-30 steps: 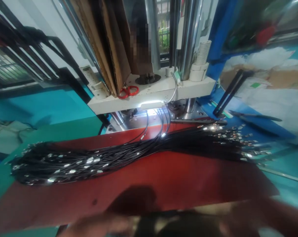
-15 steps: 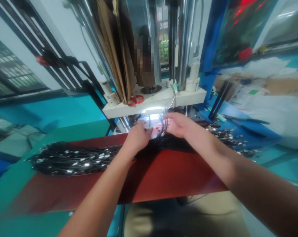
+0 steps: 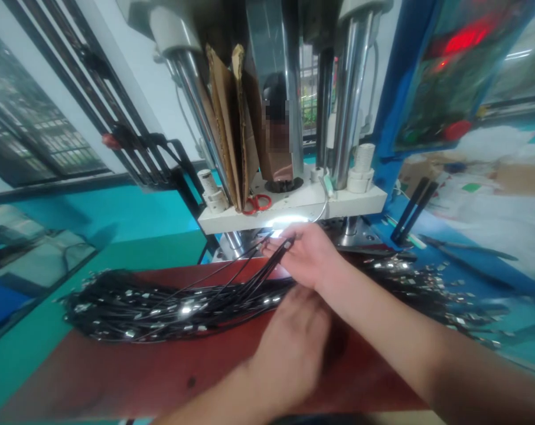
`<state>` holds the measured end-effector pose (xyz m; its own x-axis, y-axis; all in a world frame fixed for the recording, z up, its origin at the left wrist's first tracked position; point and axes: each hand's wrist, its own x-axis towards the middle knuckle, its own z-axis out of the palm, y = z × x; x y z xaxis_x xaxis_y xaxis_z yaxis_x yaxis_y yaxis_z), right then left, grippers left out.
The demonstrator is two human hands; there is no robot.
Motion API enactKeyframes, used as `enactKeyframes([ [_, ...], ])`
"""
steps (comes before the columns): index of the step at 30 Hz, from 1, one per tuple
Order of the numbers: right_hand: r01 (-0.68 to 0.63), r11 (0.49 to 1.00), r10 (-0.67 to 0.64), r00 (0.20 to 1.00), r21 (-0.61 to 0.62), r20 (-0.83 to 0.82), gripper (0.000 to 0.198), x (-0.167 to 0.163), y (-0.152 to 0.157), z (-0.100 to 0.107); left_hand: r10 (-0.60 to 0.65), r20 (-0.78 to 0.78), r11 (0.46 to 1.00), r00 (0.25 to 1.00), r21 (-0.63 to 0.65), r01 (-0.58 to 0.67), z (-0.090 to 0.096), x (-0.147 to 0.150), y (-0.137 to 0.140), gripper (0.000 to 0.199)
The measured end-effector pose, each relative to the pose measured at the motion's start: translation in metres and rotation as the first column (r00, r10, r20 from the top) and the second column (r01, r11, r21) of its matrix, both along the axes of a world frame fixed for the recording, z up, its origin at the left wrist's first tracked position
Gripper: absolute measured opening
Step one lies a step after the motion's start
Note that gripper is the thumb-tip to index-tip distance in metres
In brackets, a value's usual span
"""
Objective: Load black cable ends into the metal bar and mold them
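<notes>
Several black cables (image 3: 264, 273) run from my right hand (image 3: 309, 255) down to the left, their ends lying across its fingers. That hand is closed around them, palm turned partly up, just below the lit gap of a white press (image 3: 351, 203). Nearer to me, my left hand (image 3: 297, 336) is over the reddish-brown board (image 3: 205, 378), beside the cable bundle. Motion smears it and its fingers are hidden, so I cannot make out its grip. A long bundle of black cables with shiny metal ends (image 3: 139, 310) lies across the board.
Red-handled scissors (image 3: 256, 204) and cardboard pieces (image 3: 232, 130) rest on the press plate. More cable ends (image 3: 453, 295) fan out at the right. Beyond them are black tweezers-like tools (image 3: 413, 209) on a blue surface. A control box with a red button (image 3: 457, 130) stands at upper right.
My left hand has come back from the lit gap toward me. My right hand has drawn cables out of the gap and turned palm up. The view has tilted upward.
</notes>
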<state>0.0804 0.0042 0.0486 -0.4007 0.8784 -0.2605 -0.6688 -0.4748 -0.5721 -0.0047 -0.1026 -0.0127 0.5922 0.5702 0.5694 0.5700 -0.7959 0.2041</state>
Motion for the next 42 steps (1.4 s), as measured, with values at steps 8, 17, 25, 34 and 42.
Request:
enactKeyframes([
  [8,-0.405,0.833,0.063,0.746,0.376,0.663,0.022,0.075,0.002,-0.015,0.064,-0.143,0.916,0.988,-0.384,-0.115,0.014,-0.057,0.074,0.042],
  [17,-0.885,0.441,-0.450,-0.073,0.151,0.890,0.094,0.106,-0.017,-0.036,-0.148,-0.323,0.686,0.935,-0.714,-0.138,0.058,-0.080,0.092,0.080],
  [25,-0.848,0.430,-0.572,0.010,0.310,0.820,0.061,0.117,-0.015,-0.024,-0.064,-0.259,0.684,0.964,-0.715,-0.147,0.048,-0.083,0.088,0.048],
  [34,-0.839,0.370,-0.580,0.127,0.399,0.805,0.031,0.092,-0.011,-0.043,-0.054,-0.132,0.702,0.990,-0.710,-0.057,0.047,-0.082,0.088,0.016],
  [42,-0.819,0.358,-0.558,0.197,0.448,0.806,0.017,0.081,-0.015,-0.034,0.003,-0.186,0.729,0.983,-0.672,-0.129,0.051,-0.086,0.085,0.021],
])
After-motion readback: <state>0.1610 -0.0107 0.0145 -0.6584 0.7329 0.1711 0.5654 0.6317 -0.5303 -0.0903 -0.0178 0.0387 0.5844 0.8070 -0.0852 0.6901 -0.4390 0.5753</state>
